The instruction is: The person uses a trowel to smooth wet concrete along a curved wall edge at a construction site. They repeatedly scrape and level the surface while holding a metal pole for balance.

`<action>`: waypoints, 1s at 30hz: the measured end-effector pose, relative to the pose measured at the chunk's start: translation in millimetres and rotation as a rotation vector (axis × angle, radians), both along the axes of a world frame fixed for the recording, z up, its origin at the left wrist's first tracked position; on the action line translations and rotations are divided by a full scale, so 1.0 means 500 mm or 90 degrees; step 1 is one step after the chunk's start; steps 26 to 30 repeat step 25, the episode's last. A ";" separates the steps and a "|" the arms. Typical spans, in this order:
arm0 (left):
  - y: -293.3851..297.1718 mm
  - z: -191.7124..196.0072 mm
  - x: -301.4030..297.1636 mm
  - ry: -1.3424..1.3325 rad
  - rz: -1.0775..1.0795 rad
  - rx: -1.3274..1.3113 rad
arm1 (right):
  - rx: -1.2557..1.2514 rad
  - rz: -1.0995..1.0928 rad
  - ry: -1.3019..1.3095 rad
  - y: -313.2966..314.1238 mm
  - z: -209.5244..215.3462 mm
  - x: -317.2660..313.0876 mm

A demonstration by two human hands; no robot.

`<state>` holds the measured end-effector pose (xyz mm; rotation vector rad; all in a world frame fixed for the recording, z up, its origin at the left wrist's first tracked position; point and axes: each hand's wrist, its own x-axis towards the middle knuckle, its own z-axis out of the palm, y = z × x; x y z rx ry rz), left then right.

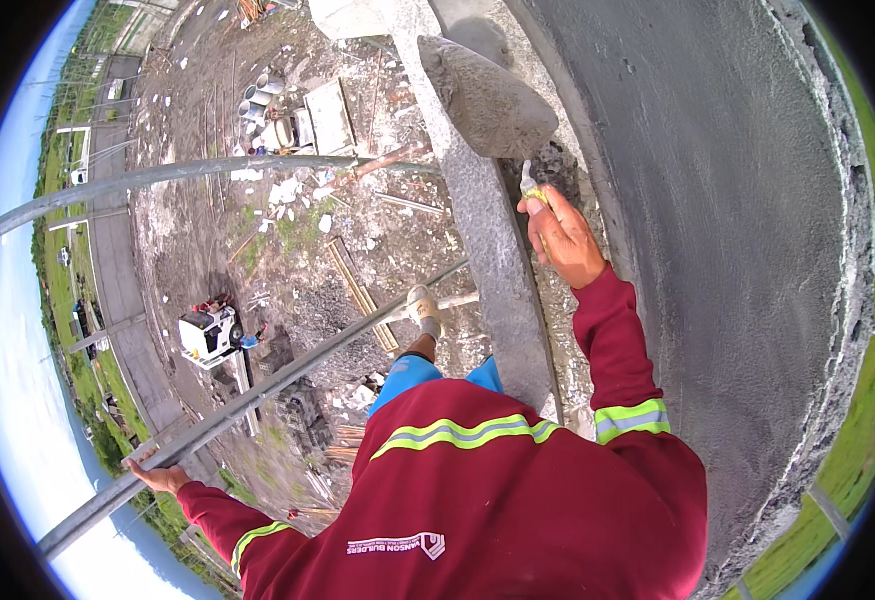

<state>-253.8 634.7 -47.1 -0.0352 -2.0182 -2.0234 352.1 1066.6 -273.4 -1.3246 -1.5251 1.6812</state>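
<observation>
My right hand (pixel 565 238) is closed round the yellow-and-metal handle of a pointed trowel (pixel 492 100). Grey mortar coats the wide blade, which reaches away over a long, mortar-stained plank (pixel 497 270). To the right of that hand rises a curved wall (pixel 727 250) with smooth grey plaster on its face. Far out to the left, my left hand (pixel 162 477) grips a slanting metal scaffold pipe (pixel 287 378). Part of its fingers is hidden behind the pipe.
Another scaffold pipe (pixel 157 178) crosses at the upper left. Far below lies rubble-strewn ground with a white machine (pixel 210 332), concrete pipes (pixel 260 97) and long timbers (pixel 362 293). My shoe (pixel 423 308) is by a lower crossbar. The wall's rough edge (pixel 852 220) is at right.
</observation>
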 end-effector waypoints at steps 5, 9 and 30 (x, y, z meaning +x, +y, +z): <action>0.008 -0.004 0.015 0.034 0.029 -0.035 | 0.417 0.055 -0.095 0.012 0.028 -0.217; 0.027 0.011 0.033 0.006 0.031 -0.026 | 0.430 0.125 -0.229 0.037 -0.007 -0.298; 0.042 -0.047 -0.002 -0.025 0.053 -0.015 | -0.104 -0.007 -0.529 -0.046 -0.395 0.136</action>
